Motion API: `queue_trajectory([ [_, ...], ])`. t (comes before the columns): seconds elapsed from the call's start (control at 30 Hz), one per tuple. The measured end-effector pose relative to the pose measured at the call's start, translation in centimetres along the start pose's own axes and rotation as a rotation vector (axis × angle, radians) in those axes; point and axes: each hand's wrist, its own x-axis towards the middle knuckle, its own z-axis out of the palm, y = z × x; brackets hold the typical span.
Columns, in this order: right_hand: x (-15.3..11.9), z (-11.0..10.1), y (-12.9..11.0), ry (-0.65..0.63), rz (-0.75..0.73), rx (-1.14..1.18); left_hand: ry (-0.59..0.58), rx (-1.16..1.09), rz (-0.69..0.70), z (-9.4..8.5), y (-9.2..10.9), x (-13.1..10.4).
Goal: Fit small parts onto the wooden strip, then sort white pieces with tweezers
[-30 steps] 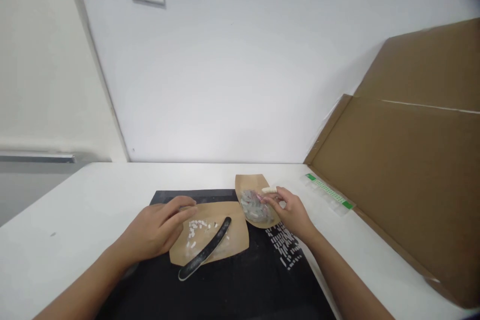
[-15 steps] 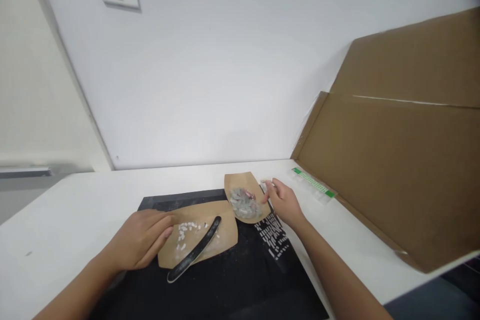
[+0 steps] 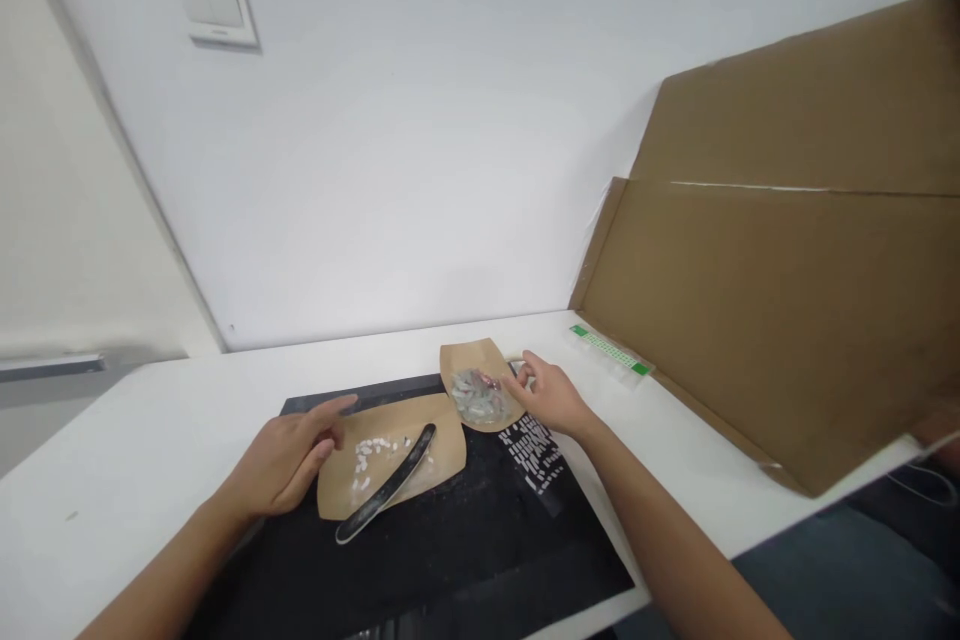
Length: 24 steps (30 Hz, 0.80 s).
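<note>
My left hand (image 3: 289, 460) is at the left edge of a brown paper tray (image 3: 386, 480), fingers apart with nothing in them. Small white pieces (image 3: 367, 452) lie in that tray, and a curved black file (image 3: 386, 485) rests across it. My right hand (image 3: 546, 392) is at the right side of a smaller brown tray (image 3: 469, 356) that holds small clear packets (image 3: 478, 398). Its thumb and fingers are curled together by a thin pale item, too small to name. Rows of small white pieces (image 3: 532, 455) lie on the black mat (image 3: 480, 540) below it.
An open cardboard box (image 3: 750, 320) stands at the right against the wall. A clear strip with green ends (image 3: 611, 350) lies beside it on the white table (image 3: 150, 420). Part of another person's hand (image 3: 941, 430) shows at the right edge.
The fingers of my left hand have spread and lifted a little from the tray. The view has shifted slightly to the right. My right hand stays beside the small tray.
</note>
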Motion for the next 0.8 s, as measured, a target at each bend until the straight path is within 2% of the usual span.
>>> queue_trajectory([
  [0.3, -0.04, 0.15, 0.32, -0.005, -0.084, -0.005, 0.044, 0.098, -0.001, -0.3, 0.23, 0.61],
  [0.67, -0.08, 0.44, 0.8, 0.004, -0.094, 0.026, 0.042, 0.068, -0.009, 0.15, 0.29, 0.53],
  [0.8, 0.07, 0.15, 0.62, -0.015, -0.099, 0.046, 0.009, 0.065, -0.056, 0.36, -0.09, 0.25],
])
